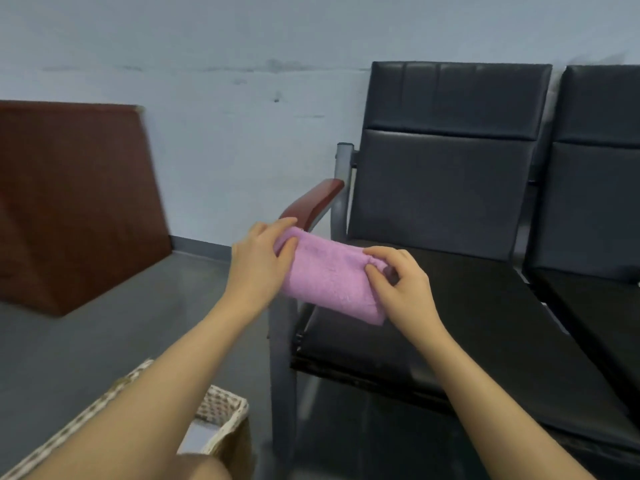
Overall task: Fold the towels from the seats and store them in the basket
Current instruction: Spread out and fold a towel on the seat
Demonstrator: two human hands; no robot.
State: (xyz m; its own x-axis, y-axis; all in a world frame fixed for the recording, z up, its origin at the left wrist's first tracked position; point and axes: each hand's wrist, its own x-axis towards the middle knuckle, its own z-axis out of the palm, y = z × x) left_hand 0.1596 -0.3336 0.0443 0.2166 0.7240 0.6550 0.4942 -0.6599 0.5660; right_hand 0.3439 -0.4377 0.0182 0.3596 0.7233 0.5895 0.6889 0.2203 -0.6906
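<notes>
The pink towel (332,277) is folded into a compact oblong held in the air above the front left corner of the black seat (433,306). Its long axis runs from upper left, near the red-brown armrest (313,202), down to the lower right. The left hand (258,263) grips the upper-left end, thumb on the near face and fingers wrapped over the far edge. The right hand (403,282) pinches the other end, fingers curled over the top fold; they cover that end of the cloth. How many layers the fold has cannot be made out. Below the left forearm, the woven basket (221,414) stands on the grey floor, largely hidden by the arm and cut off by the bottom edge. A second seat (602,188) is cropped at the right.
</notes>
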